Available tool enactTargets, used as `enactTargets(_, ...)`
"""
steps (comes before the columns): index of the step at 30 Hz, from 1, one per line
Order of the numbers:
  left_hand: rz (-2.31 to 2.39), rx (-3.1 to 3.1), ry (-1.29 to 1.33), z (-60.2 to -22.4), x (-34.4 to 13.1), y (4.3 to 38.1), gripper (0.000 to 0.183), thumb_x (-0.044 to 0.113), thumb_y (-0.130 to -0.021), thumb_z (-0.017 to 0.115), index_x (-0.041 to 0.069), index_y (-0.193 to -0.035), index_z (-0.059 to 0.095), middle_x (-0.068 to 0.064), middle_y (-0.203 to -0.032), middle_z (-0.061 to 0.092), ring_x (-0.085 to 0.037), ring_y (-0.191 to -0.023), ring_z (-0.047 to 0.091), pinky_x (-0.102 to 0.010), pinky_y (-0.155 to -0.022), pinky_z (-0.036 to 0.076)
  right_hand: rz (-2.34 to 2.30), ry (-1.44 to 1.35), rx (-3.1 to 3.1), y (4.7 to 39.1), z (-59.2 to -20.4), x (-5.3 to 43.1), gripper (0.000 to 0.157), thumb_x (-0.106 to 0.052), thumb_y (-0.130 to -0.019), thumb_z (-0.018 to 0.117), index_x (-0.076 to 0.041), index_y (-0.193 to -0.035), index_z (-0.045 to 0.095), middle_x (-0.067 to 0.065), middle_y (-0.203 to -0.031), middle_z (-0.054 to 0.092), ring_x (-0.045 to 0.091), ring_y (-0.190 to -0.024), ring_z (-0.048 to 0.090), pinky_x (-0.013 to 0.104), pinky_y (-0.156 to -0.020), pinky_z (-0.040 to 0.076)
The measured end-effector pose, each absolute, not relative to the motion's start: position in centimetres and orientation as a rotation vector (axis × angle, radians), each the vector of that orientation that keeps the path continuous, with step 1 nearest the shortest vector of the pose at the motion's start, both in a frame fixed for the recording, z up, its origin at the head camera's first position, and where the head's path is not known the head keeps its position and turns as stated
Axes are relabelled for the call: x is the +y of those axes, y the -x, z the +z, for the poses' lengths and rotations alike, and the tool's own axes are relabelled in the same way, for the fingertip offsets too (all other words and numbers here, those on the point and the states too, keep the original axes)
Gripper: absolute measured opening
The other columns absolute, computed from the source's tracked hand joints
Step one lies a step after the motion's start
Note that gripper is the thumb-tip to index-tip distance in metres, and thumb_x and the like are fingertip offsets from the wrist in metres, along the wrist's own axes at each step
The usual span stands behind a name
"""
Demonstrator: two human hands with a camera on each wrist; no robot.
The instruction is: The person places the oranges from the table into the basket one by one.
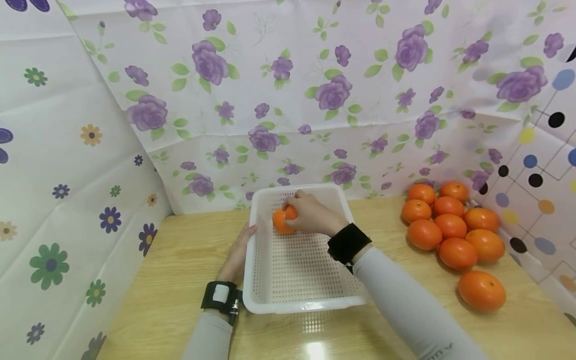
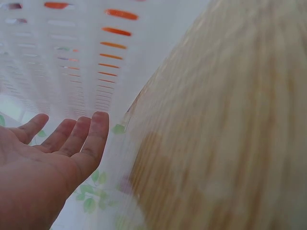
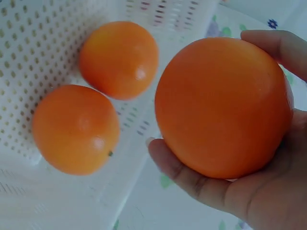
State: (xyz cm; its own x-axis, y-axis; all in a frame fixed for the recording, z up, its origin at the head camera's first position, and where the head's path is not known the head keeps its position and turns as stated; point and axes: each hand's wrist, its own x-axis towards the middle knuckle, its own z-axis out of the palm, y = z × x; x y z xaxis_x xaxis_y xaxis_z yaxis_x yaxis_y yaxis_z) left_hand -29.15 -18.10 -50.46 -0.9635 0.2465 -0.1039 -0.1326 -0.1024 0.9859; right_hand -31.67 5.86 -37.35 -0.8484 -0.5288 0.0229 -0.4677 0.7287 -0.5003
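Observation:
A white perforated plastic basket (image 1: 306, 305) stands on the table. Over its far left part, my right hand (image 1: 310, 212) grips an orange (image 3: 223, 108) between thumb and fingers. Two more oranges, one higher (image 3: 119, 60) and one lower with a small green stem spot (image 3: 76, 129), lie side by side in the basket in the right wrist view. From the head view, the right hand partly covers the oranges (image 1: 281, 221). My left hand (image 2: 57, 158) is at the basket's left outer wall, fingers extended and fingertips right at the slotted side; its thumb is hidden in the left wrist view.
On the right side of the wooden table (image 1: 193, 250) several oranges (image 1: 450, 226) sit in a cluster, with one (image 1: 481, 291) nearer the front. Flower-patterned sheeting (image 1: 279, 100) hangs behind and at the left; a dotted sheet (image 1: 540, 200) borders the right.

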Motion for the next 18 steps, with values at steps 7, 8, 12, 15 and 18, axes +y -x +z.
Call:
enactTargets(7,2.146,1.912,-0.118,-50.6,-18.1,29.3,0.071,0.063,-0.105,0.041,0.035,-0.165,0.017,-0.022,-0.146,0.048,-0.039,-0.126,0.055,-0.046,-0.091,0.055,-0.626,0.875,2.858,32.0,-39.0,5.3,0.035,-0.023,-0.094,0.076,-0.013,-0.127,0.068,0.014,-0.129,0.055,0.032,-0.110,0.052,0.042,-0.085,0.053)
enactTargets(8,2.148,1.907,-0.116,-50.6,-18.1,29.2,0.071,0.064,-0.105,0.042,0.035,-0.165,0.017,-0.022,-0.146,0.048,-0.039,-0.126,0.054,-0.046,-0.091,0.055,-0.619,0.892,2.866,32.0,-39.3,5.2,0.035,-0.023,-0.094,0.076,-0.013,-0.126,0.068,0.014,-0.129,0.056,0.032,-0.110,0.053,0.042,-0.086,0.053)
enactTargets(12,2.159,1.911,-0.121,-50.6,-18.0,29.3,0.072,0.064,-0.104,0.043,0.034,-0.165,0.018,-0.022,-0.147,0.047,-0.039,-0.126,0.052,-0.046,-0.092,0.054,-0.576,0.974,2.880,32.3,-40.3,4.7,0.037,-0.022,-0.094,0.077,-0.013,-0.128,0.067,0.018,-0.133,0.056,0.035,-0.114,0.054,0.043,-0.088,0.054)
enactTargets(15,2.172,1.900,-0.122,-50.6,-18.0,29.3,0.072,0.062,-0.105,0.043,0.033,-0.165,0.017,-0.022,-0.148,0.045,-0.039,-0.128,0.051,-0.045,-0.093,0.052,-0.530,1.020,2.873,32.2,-40.8,4.3,0.038,-0.024,-0.094,0.078,-0.014,-0.129,0.066,0.017,-0.135,0.055,0.036,-0.117,0.054,0.044,-0.090,0.054)
enactTargets(18,2.177,1.892,-0.116,-50.5,-18.1,29.3,0.072,0.062,-0.105,0.043,0.032,-0.166,0.016,-0.021,-0.150,0.044,-0.039,-0.129,0.050,-0.045,-0.094,0.052,-0.477,1.082,2.854,32.0,-41.4,3.9,0.037,-0.024,-0.094,0.077,-0.015,-0.128,0.066,0.013,-0.136,0.054,0.033,-0.121,0.052,0.045,-0.098,0.049)
